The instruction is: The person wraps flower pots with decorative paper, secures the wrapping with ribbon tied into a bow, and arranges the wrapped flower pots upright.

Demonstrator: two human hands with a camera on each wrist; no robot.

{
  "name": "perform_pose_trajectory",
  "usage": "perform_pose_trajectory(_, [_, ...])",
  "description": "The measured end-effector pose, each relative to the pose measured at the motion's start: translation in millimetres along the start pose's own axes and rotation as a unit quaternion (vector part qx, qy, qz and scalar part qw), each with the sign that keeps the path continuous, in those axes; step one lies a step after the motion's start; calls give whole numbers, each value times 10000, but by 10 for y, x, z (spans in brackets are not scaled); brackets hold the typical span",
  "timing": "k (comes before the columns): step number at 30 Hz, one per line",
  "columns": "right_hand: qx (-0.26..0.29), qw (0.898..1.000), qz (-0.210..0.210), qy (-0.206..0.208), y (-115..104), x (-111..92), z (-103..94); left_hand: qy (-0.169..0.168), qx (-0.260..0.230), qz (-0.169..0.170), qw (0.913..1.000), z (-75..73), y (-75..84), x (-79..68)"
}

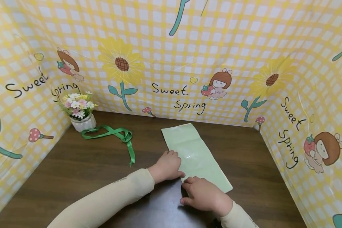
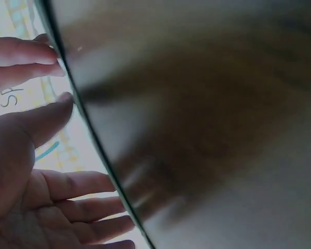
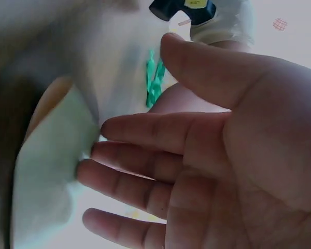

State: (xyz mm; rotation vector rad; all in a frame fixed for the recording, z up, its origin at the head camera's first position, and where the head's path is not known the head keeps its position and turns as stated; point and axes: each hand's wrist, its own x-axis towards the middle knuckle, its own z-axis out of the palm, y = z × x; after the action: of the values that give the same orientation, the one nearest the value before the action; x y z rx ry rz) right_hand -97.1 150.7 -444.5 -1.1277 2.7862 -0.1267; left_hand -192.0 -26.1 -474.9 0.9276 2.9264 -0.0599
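Two-handed squaring, seemingly, of a folded pale-green sheet point(image 1: 199, 155) on the table point(image 1: 154, 207); at its near-left corner, left hand point(image 1: 167, 166) and right hand point(image 1: 203, 193) loosely extended, gripping nothing; next, probably: press evenly along that edge.

Right wrist view: green sheet point(image 3: 47, 171) cut off.

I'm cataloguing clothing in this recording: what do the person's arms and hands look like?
The left sleeve and right sleeve are cream; the left bears small dark print, too small to read. The left hand and right hand are bare, no gloves showing. In the right wrist view, a black device with a yellow label sits by the left sleeve.
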Motion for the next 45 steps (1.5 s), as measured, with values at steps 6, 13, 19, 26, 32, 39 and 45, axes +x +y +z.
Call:
perform_pose_trajectory(6, [185, 9996, -70, -207, -36, -1, 20, -34, -49, 141, 9999, 47, -32, 8])
perform_pose_trajectory(13, [1310, 9885, -113, -750, 299, 11, -25, -296, -65, 188, 9994, 59, -75, 14])
perform_pose_trajectory(19, [1280, 9891, 695, -211, 711, 34, -106, -532, -55, 292, 9981, 27, -100, 19])
perform_pose_trajectory(26, [923, 9848, 1455, 199, 978, 128, 33, -736, -31, 380, 9966, 18, -175, 66])
perform_pose_trajectory(32, [852, 9818, 1694, 78, 994, 124, 182, -897, -92, 444, 9949, 0, -204, 115])
perform_pose_trajectory(39, [946, 9775, 1809, 535, 1110, 61, 180, -927, -136, 432, 9947, -29, -197, 127])
perform_pose_trajectory(45, [331, 9705, 2262, 769, 1292, -36, 151, -925, -115, 425, 9947, -26, -205, 128])
